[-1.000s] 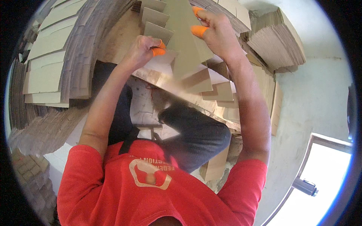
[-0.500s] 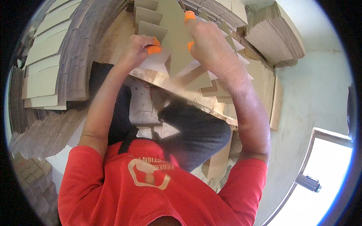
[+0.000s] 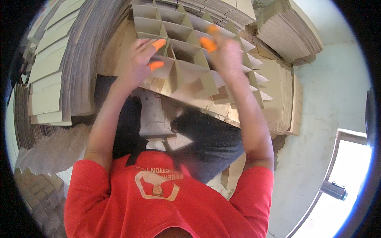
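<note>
The orange-capped fingers of our left hand are standing spread; whether those of our blurred right hand are pinching, we cannot tell. Between them, the grey-brown cardboard divider grid is resting on the wooden counter; we should be steadying its walls upright.

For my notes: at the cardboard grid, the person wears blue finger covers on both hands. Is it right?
Blue is wrong: the head view shows orange finger covers on the left hand and the right hand, at the cardboard grid.
</note>
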A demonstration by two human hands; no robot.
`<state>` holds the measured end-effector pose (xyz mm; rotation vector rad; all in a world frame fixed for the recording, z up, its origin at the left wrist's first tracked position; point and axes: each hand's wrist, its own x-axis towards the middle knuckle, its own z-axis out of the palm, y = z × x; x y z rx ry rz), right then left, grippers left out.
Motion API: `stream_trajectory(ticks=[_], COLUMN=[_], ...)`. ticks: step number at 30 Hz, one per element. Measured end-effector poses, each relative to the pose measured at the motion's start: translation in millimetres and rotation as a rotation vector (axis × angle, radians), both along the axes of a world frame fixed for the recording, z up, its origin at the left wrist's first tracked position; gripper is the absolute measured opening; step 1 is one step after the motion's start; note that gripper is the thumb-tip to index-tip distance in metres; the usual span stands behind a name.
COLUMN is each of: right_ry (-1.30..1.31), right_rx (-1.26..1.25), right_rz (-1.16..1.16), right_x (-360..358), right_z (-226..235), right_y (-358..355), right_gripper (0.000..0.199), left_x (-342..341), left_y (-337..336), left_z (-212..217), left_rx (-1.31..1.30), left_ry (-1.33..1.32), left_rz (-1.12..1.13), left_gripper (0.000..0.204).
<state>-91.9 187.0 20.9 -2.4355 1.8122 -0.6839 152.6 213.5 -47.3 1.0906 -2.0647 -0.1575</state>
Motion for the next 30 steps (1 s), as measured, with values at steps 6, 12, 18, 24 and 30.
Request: stream_trajectory(ticks=[6, 12, 18, 24, 30], right_ry=[0.148, 0.045, -0.075, -0.005, 0.153], right_rx=[-0.006, -0.024, -0.084, -0.356, -0.932], right_rz=[-0.368, 0.042, 0.014, 0.101, -0.401], right_x=[-107, -46, -49, -58, -156], right_z=[-25, -26, -56, -36, 37], right_y=[-48, 27, 45, 61, 149], right_gripper=[0.064, 0.075, 0.055, 0.041, 0.05], left_x=[-40, -63, -67, -53, -76], left_y=[-9, -77, -101, -109, -48], left_z=[17, 17, 10, 9, 176], left_rx=[-0.049, 0.011, 0.226, -0.196, -0.577], left_ry=[-0.347, -0.441, -0.617, -0.521, -0.554], left_rz=[-0.078, -0.164, -0.379, -0.462, -0.163], left_gripper=[0.087, 0.09, 0.042, 0.031, 0.019])
